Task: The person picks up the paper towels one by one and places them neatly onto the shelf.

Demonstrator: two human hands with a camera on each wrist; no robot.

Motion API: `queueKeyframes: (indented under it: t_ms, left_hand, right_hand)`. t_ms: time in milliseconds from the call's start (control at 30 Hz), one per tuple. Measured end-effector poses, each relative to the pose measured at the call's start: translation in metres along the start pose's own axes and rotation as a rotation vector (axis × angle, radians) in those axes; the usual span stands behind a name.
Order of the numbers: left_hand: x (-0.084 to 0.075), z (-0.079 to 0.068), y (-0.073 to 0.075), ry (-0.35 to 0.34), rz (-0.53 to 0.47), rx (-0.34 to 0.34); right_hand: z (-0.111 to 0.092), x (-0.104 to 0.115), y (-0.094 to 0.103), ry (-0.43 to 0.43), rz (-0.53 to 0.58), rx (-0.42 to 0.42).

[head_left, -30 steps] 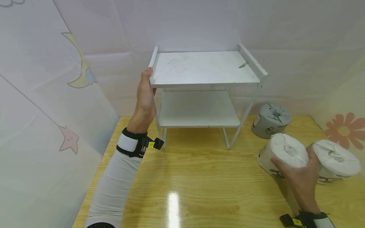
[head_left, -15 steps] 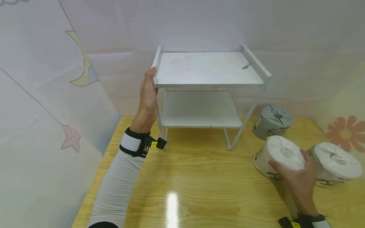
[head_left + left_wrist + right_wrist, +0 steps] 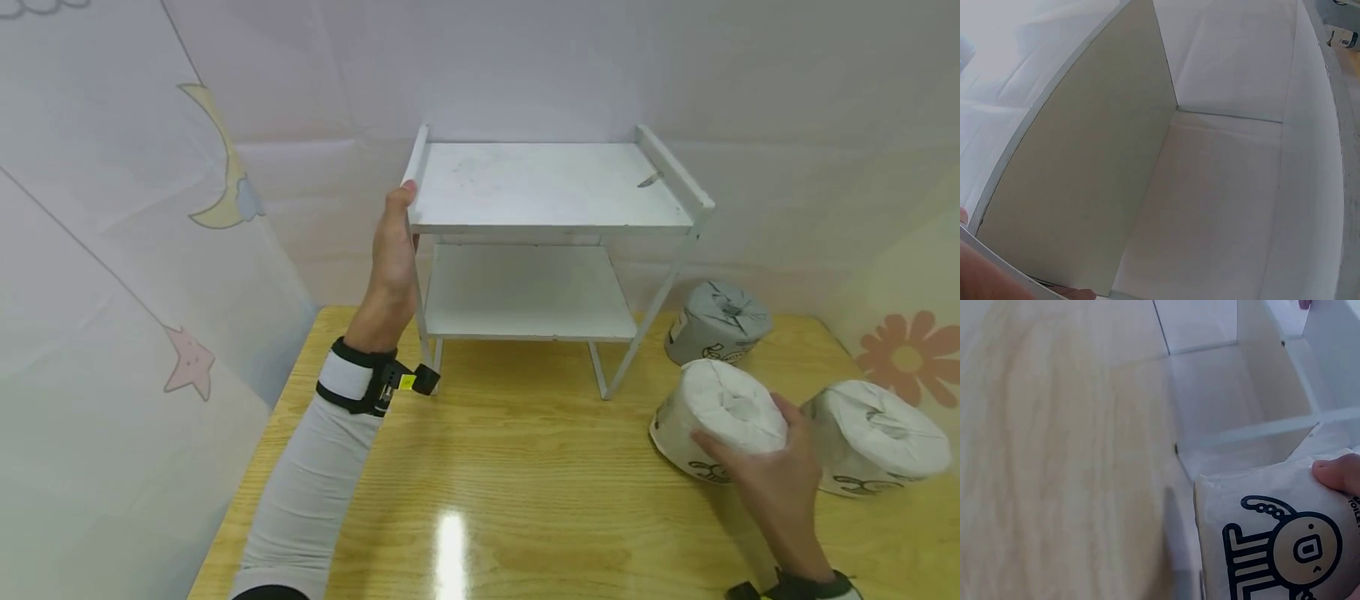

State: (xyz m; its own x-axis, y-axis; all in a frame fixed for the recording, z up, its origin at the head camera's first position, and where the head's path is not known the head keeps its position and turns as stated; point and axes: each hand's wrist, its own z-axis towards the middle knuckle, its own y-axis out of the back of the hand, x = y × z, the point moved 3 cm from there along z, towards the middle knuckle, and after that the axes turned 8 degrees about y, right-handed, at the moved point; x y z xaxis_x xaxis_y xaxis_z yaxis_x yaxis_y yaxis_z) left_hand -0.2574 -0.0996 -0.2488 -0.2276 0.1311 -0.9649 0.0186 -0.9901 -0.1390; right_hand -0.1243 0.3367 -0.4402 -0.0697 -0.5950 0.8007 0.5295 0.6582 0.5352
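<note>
Head camera, at the far left: a pale backdrop (image 3: 90,292) carries a yellow moon (image 3: 217,158) and, lower and nearer, a pink star (image 3: 189,362). Right of these, a white sleeve (image 3: 307,492) reaches in from the near edge, ending at a black-and-white wrist strap (image 3: 352,375). Beyond it the left hand (image 3: 395,258) grips the left side of a white two-tier shelf (image 3: 525,187), thumb on top of the side rail and fingertips showing on the inner side under the upper board; the left wrist camera looks along the boards, with blurred skin at its lower corner. The shelf stands upright toward the far side of a wood-grain table (image 3: 525,467), and a small dark mark (image 3: 649,179) lies toward the right of its upper board. A streak of light (image 3: 451,550) shines on the near tabletop. Right of the shelf, a white-wrapped roll (image 3: 727,408) is held in the right hand (image 3: 783,483), thumb on its near left side and fingers around its right; whether its base touches the table cannot be told. The right wrist view shows a dark outlined animal printed on its wrapper. Farther back stands a grey-wrapped roll (image 3: 716,325). Just right of the hand sits a second white roll (image 3: 877,433), with a red flower (image 3: 907,354) on the backdrop beyond.
</note>
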Motion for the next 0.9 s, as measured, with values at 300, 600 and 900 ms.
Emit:
queueKeyframes:
  t_ms: [300, 600, 900]
  left_hand:
    - [0.001, 0.001, -0.002, -0.033, 0.021, 0.036]
    - [0.002, 0.003, -0.006, -0.018, 0.027, 0.038]
    - [0.003, 0.004, -0.008, -0.005, 0.013, 0.044]
  right_hand:
    - [-0.002, 0.03, 0.001, 0.068, 0.015, 0.081]
    - [-0.01, 0.056, 0.003, 0.124, -0.003, 0.13]
    - [-0.018, 0.073, 0.007, 0.19, 0.001, 0.166]
